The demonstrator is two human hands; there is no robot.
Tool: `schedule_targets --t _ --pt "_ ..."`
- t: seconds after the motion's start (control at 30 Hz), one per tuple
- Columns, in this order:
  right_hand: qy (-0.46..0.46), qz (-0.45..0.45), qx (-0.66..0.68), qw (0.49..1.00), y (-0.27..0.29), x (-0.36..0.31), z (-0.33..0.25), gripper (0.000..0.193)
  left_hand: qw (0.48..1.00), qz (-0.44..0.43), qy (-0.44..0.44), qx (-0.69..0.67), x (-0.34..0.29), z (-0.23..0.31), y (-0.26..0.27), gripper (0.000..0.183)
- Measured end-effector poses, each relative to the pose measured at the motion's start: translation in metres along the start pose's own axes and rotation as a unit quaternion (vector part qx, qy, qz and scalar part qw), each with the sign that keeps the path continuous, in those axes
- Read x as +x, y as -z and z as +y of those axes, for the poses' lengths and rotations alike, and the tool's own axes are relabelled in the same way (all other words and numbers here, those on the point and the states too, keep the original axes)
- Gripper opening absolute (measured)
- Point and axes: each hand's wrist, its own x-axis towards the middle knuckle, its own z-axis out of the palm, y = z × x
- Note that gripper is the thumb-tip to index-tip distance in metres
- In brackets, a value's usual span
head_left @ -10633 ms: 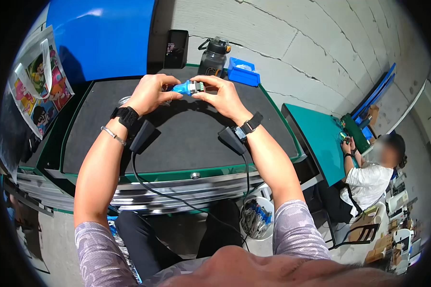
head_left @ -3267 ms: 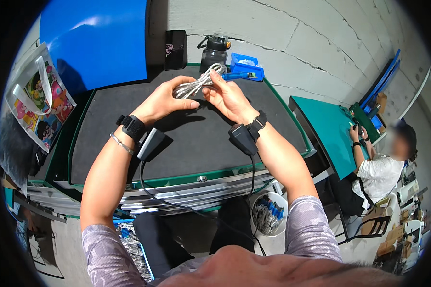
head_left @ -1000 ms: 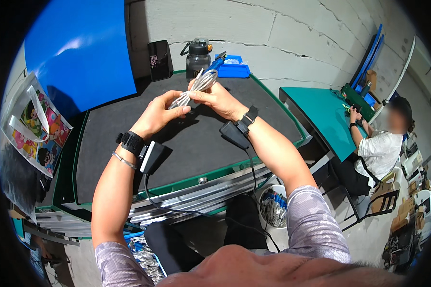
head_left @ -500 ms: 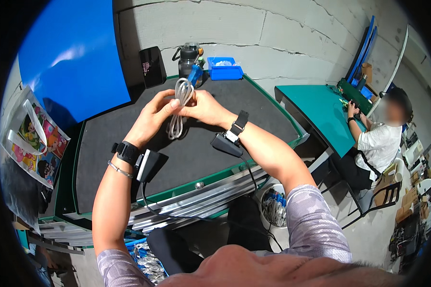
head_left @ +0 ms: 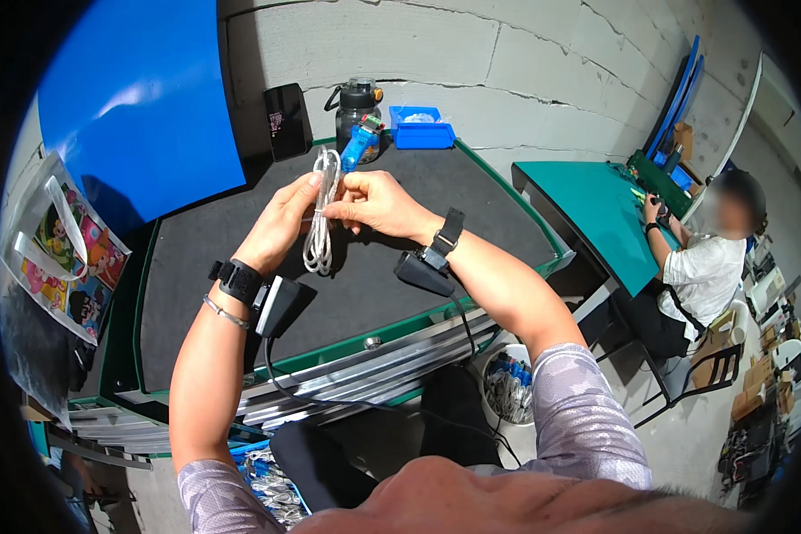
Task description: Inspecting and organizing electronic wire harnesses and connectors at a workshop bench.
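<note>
A coiled grey cable [head_left: 319, 245] hangs in long loops between my two hands, above the dark mat of the workbench. At its upper end is a translucent blue connector [head_left: 357, 149] with a green terminal piece at the tip. My left hand [head_left: 280, 218] is closed on the left side of the bundle, thumb along the loops. From the right, my right hand [head_left: 378, 203] pinches the bundle near its middle, with thumb and fingers around the tied part. Some of its fingertips are hidden behind the coil.
Behind the hands stand a dark bottle [head_left: 358, 111], a phone [head_left: 287, 123] and a blue bin [head_left: 421, 133]. A bucket of cables [head_left: 509, 392] is below the bench's right front; a blue box of cables [head_left: 271, 481] sits by my legs. A person works at a green table [head_left: 578, 209].
The cable bundle has shifted slightly left and down and turned, so the blue connector shows more fully. My left fingers have straightened along the loops; my right hand still pinches it.
</note>
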Motion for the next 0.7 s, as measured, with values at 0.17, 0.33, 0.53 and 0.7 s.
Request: schedule_targets --t 0.17,0.33,0.53,0.7 --pt "0.015 -0.009 0.018 1.000 0.001 0.001 0.001 0.021 0.997 0.016 0.016 -0.079 0.001 -0.005 0.002 0.036" --pt "0.004 0.082 0.040 0.996 0.013 0.008 0.006 0.029 0.993 0.097 0.002 -0.059 0.006 -0.006 0.007 0.035" --pt "-0.013 0.101 0.292 0.951 0.025 0.008 0.012 0.046 0.991 0.120 0.015 -0.056 0.003 -0.001 0.002 0.044" --pt "0.000 0.088 0.319 0.944 0.026 0.011 0.010 0.046 0.997 0.067 0.034 -0.023 -0.001 0.006 -0.006 0.054"
